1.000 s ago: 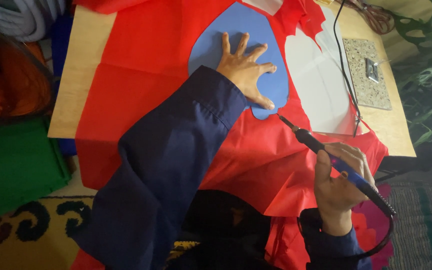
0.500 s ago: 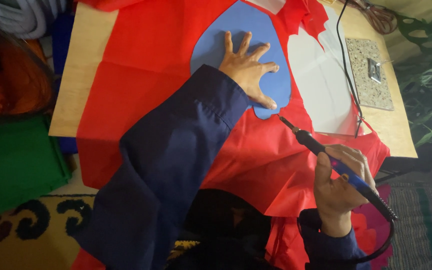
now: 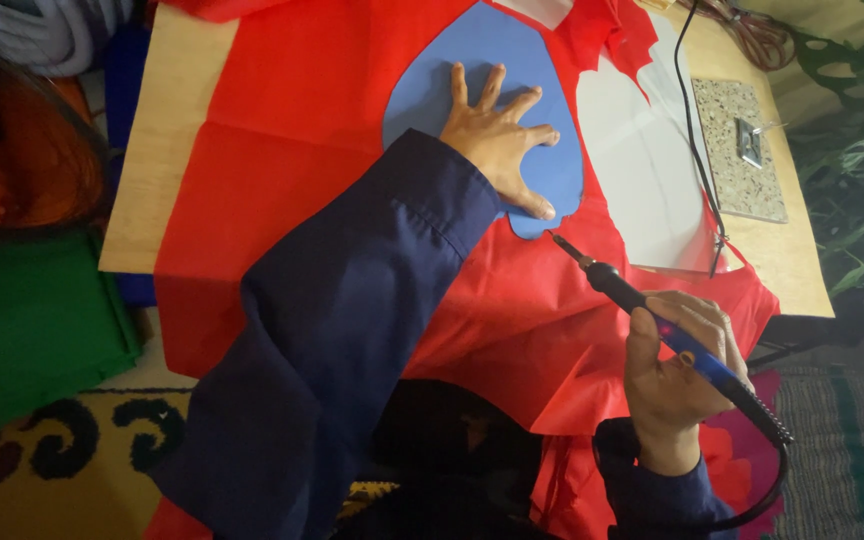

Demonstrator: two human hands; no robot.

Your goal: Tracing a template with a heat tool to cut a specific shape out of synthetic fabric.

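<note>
My left hand (image 3: 500, 140) lies flat with fingers spread on a blue rounded template (image 3: 472, 60) that rests on red fabric (image 3: 282, 110) over a wooden table. My right hand (image 3: 674, 372) grips a blue-and-black soldering iron (image 3: 652, 310). Its metal tip (image 3: 558, 241) touches the fabric at the lower edge of the blue template, just below my left thumb. A dark blue sleeve covers my left arm.
A white cut-out area (image 3: 642, 170) lies right of the template. A black cord (image 3: 697, 150) runs across it. A speckled stone tile (image 3: 739, 150) with a metal stand sits at the table's right edge. Green cloth (image 3: 22, 320) and a patterned rug lie at left.
The iron's tip has crept slightly along the lower edge of the blue template. My left hand stays pressed flat in the same place.
</note>
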